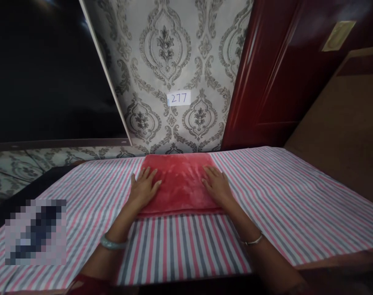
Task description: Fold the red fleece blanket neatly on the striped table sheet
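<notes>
towel: folded red towel (179, 184) laid far-centre on striped cloth (281, 196)
left hand (143, 189): pressed flat on towel's left edge, fingers spread, nothing gripped
right hand (216, 185): flat on right edge, likewise open

both hands flat, left hand (142, 189), right hand (216, 185), on folded red cloth (179, 182); striped sheet (281, 196) beneath

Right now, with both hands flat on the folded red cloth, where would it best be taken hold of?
Probably at its two short side edges, one from each side. The red cloth lies flat and wide on the striped sheet, and the left hand and right hand already rest palm-down near those edges, so fingers could slip under there.
</notes>
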